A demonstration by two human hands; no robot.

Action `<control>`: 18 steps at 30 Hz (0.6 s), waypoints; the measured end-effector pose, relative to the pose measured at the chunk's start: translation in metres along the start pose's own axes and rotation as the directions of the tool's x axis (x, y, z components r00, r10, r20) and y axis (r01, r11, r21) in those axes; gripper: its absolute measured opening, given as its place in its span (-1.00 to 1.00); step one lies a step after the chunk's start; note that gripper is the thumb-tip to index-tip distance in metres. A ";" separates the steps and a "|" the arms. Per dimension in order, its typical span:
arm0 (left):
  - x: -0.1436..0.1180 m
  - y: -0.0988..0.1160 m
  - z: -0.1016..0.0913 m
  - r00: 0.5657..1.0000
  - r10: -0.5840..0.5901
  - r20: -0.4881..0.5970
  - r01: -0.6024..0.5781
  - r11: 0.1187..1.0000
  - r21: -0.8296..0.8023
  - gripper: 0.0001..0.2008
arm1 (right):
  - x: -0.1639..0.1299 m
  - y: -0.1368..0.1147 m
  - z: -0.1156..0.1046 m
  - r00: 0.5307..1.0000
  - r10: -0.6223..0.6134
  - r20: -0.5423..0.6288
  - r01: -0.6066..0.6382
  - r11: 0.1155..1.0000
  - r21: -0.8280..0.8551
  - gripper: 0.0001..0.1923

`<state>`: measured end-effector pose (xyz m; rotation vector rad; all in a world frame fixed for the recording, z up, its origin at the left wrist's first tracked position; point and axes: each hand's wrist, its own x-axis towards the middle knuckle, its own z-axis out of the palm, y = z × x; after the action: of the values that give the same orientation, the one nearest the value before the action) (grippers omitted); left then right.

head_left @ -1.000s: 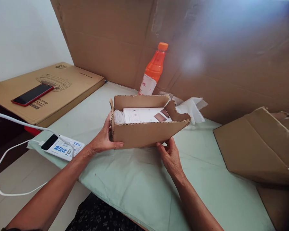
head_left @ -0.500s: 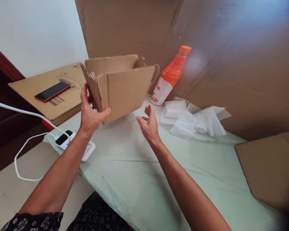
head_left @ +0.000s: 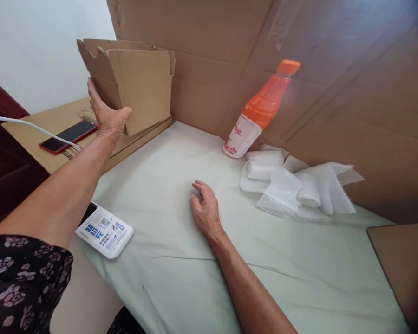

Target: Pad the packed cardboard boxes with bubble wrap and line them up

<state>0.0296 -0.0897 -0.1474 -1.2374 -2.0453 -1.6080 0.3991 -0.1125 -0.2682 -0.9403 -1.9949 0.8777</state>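
Note:
My left hand (head_left: 108, 115) grips the near left corner of an open-topped cardboard box (head_left: 144, 86), thumb on the front face and fingers along the left side. The box is upright above the flat carton (head_left: 135, 143) at the back left; whether its base touches the carton I cannot tell. My right hand (head_left: 206, 208) is low over the pale green cloth (head_left: 174, 283), holding nothing, its fingers loosely curled and apart. Beyond it, an orange drink bottle (head_left: 259, 111) leans against the cardboard wall, and crumpled bubble wrap (head_left: 282, 185) lies to its right.
A red-edged phone (head_left: 69, 137) lies on the flat carton. Nearer me, a white power bank (head_left: 106, 234) rests by the cloth's left edge, and a white cable (head_left: 31, 124) crosses from the left. Tall cardboard (head_left: 209, 60) stands behind; another cardboard piece (head_left: 404, 260) is at right.
My left hand has carried the box left and back, from over the cloth to above the flat carton. My right hand has come lower and nearer me. The view has shifted slightly.

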 end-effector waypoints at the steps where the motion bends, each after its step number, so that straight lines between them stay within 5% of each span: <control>1: 0.003 -0.003 0.005 0.997 -0.068 -0.019 0.068 0.998 0.009 0.05 | 0.000 0.000 -0.001 1.000 -0.004 0.001 0.004 1.000 0.000 -0.68; 6: 0.001 -0.009 0.026 0.959 -0.284 0.010 0.284 0.957 -0.059 0.14 | 0.000 -0.001 -0.004 1.000 -0.015 0.020 0.015 1.000 0.020 -0.77; 14: 0.015 -0.029 0.059 0.942 -0.334 0.029 0.335 0.941 -0.048 0.19 | 0.000 -0.001 -0.007 0.999 0.005 0.033 -0.006 0.999 0.034 -0.79; 18: 0.005 -0.034 0.065 0.956 -0.261 0.131 0.268 0.963 -0.037 0.01 | 0.001 0.000 -0.005 1.000 -0.010 0.029 0.010 1.000 0.001 -0.78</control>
<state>0.0203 -0.0311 -0.1899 -1.1485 -2.3449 -1.7515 0.4025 -0.1102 -0.2658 -0.9218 -2.0221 0.8912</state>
